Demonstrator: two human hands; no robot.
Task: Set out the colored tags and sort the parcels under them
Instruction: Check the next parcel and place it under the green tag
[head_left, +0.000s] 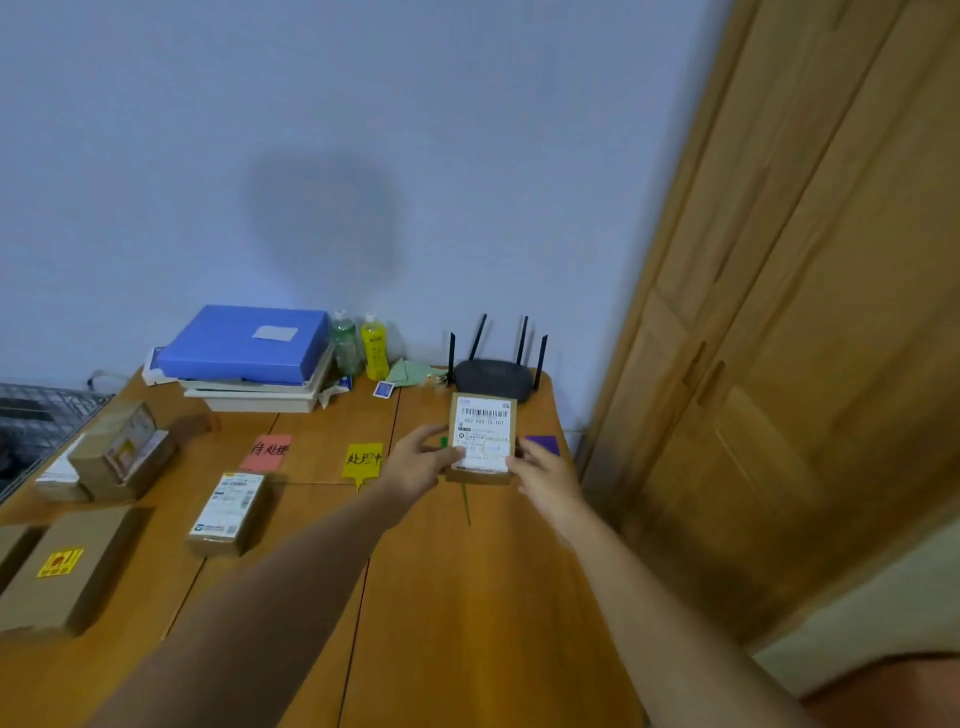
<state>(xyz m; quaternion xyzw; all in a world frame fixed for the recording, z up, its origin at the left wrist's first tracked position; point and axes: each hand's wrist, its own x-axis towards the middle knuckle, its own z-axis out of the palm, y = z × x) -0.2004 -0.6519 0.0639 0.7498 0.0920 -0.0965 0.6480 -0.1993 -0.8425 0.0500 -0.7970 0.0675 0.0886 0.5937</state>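
Note:
A small cardboard parcel (483, 431) with a white barcode label is held above the table's right side by both hands. My left hand (423, 460) grips its left edge and my right hand (545, 475) grips its lower right corner. Beneath it a green tag (466, 501) shows mostly as a thin stem, the rest hidden. A pink tag (267, 451), a yellow tag (362, 460) and a purple tag (543, 444) lie in a row on the wooden table (467, 597). Another labelled parcel (228, 512) lies below the pink tag.
A stack of parcels (117, 452) and a brown box with a yellow sticker (62, 566) sit at the left. At the back stand a blue folder on trays (244, 348), two bottles (361, 348) and a black router (493, 376). A wooden door (805, 312) is at the right.

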